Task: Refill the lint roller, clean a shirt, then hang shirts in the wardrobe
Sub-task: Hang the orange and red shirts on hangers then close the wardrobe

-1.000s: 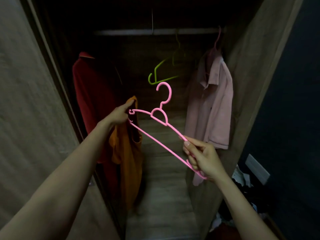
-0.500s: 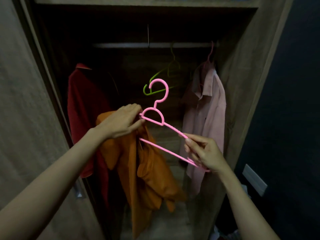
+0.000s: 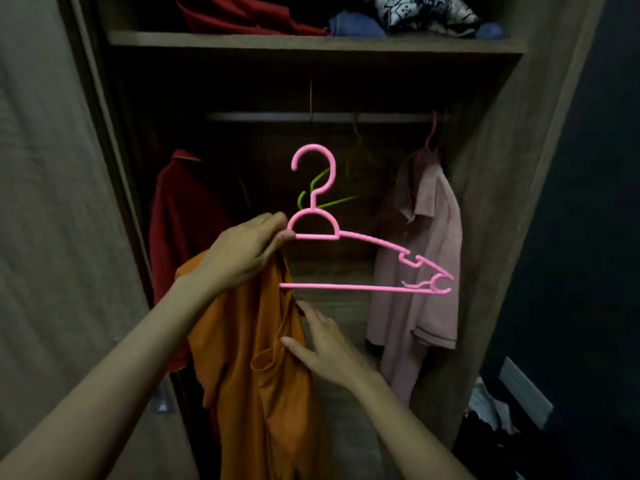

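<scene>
A pink plastic hanger (image 3: pixel 360 237) is held upright in front of the open wardrobe, hook up. My left hand (image 3: pixel 242 251) grips its left shoulder together with the top of an orange shirt (image 3: pixel 249 375), which droops below and hides the hanger's left end. My right hand (image 3: pixel 325 344) is off the hanger, fingers spread, touching the orange shirt's edge under the hanger's bottom bar. The hanging rail (image 3: pixel 318 116) runs across the wardrobe behind.
A red shirt (image 3: pixel 187 216) hangs at the left, a pink shirt (image 3: pixel 422 265) at the right, and an empty green hanger (image 3: pixel 325 199) between them. The shelf (image 3: pixel 311 41) above holds folded clothes. Clothes lie on the floor at lower right (image 3: pixel 491 420).
My right hand let go of the hanger's right end and dropped to the orange shirt. The hanger levelled out and rose, and the view tilted upward.
</scene>
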Demonstrator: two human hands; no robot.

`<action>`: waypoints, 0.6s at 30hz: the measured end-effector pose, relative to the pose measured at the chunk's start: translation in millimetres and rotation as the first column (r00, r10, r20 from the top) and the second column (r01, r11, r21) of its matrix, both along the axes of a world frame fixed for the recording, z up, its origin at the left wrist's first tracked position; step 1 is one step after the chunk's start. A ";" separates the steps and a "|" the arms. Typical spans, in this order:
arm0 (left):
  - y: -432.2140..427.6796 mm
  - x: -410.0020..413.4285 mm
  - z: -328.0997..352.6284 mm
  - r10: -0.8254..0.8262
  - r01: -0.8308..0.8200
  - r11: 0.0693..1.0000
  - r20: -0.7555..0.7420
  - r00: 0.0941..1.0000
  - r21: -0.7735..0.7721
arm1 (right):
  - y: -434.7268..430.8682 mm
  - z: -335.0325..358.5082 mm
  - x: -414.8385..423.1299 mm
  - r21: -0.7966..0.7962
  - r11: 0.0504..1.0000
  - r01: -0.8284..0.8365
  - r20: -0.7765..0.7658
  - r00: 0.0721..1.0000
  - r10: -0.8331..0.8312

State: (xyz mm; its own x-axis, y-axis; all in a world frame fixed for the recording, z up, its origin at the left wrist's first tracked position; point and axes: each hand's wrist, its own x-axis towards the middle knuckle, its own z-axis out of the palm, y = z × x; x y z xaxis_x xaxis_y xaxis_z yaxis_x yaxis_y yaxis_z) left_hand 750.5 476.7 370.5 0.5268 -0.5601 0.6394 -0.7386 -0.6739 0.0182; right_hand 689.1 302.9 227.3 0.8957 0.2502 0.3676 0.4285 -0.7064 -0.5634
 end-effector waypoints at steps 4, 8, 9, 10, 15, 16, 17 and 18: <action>23.1 -6.0 12.2 -0.001 0.000 0.997 -0.011 1.000 -0.075 | -8.4 -16.7 9.1 -0.330 0.944 0.006 0.062 0.998 0.015; 33.5 -11.4 15.7 -0.010 0.006 0.997 -0.046 0.999 -0.081 | 21.3 0.4 -3.0 0.219 0.976 0.013 0.336 0.938 -0.088; 33.1 -12.0 15.0 -0.009 0.005 0.997 -0.059 0.998 -0.075 | 29.7 6.3 -2.9 0.283 0.959 -0.010 0.390 0.915 -0.105; 32.6 -11.7 14.0 -0.007 0.002 0.997 -0.069 0.998 -0.072 | 37.1 11.3 -3.7 0.315 0.948 -0.048 0.422 0.902 -0.095; 32.1 -10.5 12.8 0.006 -0.016 0.996 -0.103 0.995 -0.091 | 55.4 12.1 -3.6 0.332 0.927 -0.176 0.375 0.926 0.042; 31.6 -11.1 13.6 0.009 -0.018 0.996 -0.106 0.994 -0.092 | 57.8 9.8 -2.0 0.368 0.915 -0.164 0.347 0.938 0.029; 30.8 -12.0 14.3 0.005 -0.015 0.996 -0.104 0.995 -0.093 | 60.9 9.9 -0.8 0.425 0.894 -0.142 0.320 0.947 -0.002; 30.1 -12.7 14.8 -0.002 -0.007 0.995 -0.100 0.995 -0.097 | 64.5 11.2 0.7 0.483 0.869 -0.108 0.286 0.957 -0.040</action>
